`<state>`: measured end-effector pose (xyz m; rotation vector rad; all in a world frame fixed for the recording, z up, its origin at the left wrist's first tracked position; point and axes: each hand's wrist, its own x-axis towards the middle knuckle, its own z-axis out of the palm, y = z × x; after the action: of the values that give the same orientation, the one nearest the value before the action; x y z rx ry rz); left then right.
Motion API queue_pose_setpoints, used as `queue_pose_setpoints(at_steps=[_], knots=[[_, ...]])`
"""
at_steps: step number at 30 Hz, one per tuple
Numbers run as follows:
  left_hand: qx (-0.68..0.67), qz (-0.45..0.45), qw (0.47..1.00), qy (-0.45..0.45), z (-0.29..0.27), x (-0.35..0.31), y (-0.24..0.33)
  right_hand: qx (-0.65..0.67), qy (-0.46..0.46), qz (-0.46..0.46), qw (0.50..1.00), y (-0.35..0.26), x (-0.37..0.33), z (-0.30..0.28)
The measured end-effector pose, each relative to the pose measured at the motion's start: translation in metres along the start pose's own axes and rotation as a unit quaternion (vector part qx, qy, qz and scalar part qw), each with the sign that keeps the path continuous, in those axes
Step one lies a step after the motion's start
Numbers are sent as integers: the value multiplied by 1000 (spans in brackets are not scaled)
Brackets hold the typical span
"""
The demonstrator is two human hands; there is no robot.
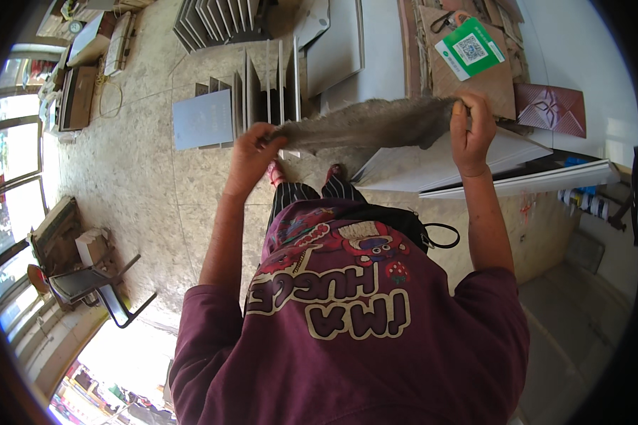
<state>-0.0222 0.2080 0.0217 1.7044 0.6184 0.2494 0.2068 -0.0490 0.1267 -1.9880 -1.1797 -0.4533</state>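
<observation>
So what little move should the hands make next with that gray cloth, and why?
Perhaps bring the right grip in toward the left grip, doubling the gray cloth over. That seems a sensible small move because each grip pinches one end, and the cloth spans the gap between them as one long strip.

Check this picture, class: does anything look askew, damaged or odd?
The grey-brown cloth, stretched out at upper middle, looks blotchy and uneven-edged, perhaps dirty. The green card, upper right, sits at a slant on the brown cardboard.
</observation>
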Motion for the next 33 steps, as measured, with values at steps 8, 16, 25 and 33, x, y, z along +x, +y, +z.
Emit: queue_pose_setpoints(at_steps=[8, 16, 25, 33], knots=[[126, 125, 977, 116, -86, 91, 7, 0, -17, 5, 1000, -15, 59, 85], [209, 145, 948, 192, -134, 175, -11, -25, -51, 108, 993, -10, 80, 171], [279, 50, 948, 146, -122, 163, -138, -37, -219, 201, 954, -2, -3, 247], [339, -80, 936, 55, -95, 51, -234, 8, -449, 165, 878, -16, -88, 255]])
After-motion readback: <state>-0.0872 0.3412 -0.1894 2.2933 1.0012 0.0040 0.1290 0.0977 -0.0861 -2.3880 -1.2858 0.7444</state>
